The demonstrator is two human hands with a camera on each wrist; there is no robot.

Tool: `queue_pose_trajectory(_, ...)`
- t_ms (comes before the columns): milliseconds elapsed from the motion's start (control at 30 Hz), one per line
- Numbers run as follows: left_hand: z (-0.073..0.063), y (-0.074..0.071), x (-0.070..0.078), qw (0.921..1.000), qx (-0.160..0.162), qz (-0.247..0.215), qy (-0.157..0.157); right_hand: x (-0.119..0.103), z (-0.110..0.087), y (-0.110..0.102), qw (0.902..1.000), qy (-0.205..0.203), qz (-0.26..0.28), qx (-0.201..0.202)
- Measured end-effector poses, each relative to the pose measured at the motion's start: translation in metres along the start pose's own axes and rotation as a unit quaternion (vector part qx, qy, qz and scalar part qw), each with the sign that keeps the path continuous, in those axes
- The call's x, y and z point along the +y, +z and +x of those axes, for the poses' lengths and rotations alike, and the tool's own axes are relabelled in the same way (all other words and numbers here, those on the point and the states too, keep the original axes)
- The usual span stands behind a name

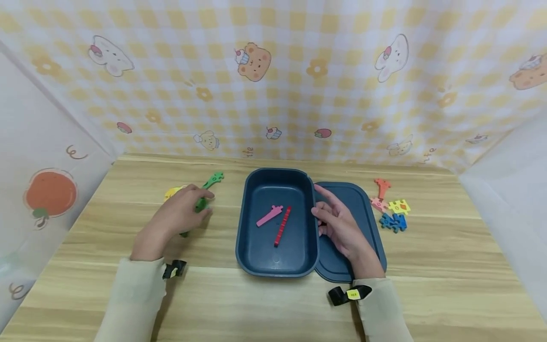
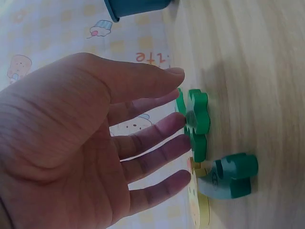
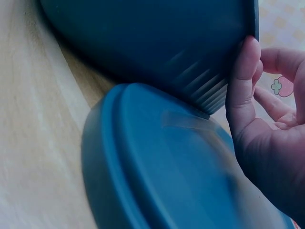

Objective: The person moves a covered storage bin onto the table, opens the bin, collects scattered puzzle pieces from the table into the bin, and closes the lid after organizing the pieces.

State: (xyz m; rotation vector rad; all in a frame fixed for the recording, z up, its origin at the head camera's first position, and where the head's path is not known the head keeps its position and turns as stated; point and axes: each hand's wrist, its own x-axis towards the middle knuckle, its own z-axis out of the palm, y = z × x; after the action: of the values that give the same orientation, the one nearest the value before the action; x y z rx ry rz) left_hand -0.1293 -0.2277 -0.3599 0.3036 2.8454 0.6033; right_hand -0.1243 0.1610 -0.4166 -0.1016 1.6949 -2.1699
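Note:
My left hand hovers low over several green puzzle pieces at the left, its fingers loosely spread and the fingertips close to them. Whether they touch is unclear. A curved green piece and a yellow piece lie by the lower fingers. At the table's middle stands a dark blue box, holding a pink piece and a red strip. My right hand holds the box's right rim, thumb at the edge, the other fingers partly hidden.
The blue lid lies flat to the right of the box, partly beneath my right hand. Farther right are an orange piece, a pink piece, a yellow piece and blue pieces. A checked cloth hangs behind the table.

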Motion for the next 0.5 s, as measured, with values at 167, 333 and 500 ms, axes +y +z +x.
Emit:
queue_pose_trajectory(167, -0.0001, 0.0013, -0.0035, 0.9999, -0.002, -0.008, -0.01, -0.0005, -0.0001, 0.0008, 1.0, -0.002, 0.001, 0.0)
queue_pose_trajectory(333, 0.0007, 0.0039, -0.0055, 0.9999, 0.004, -0.01, -0.005, -0.0008, -0.0001, 0.0009, 1.0, 0.0, -0.001, -0.002)
queue_pose_trajectory(500, 0.0017, 0.0051, -0.0065, 0.9998, 0.015, -0.013, 0.004, -0.0001, -0.0005, 0.0015, 1.0, 0.002, -0.004, 0.003)
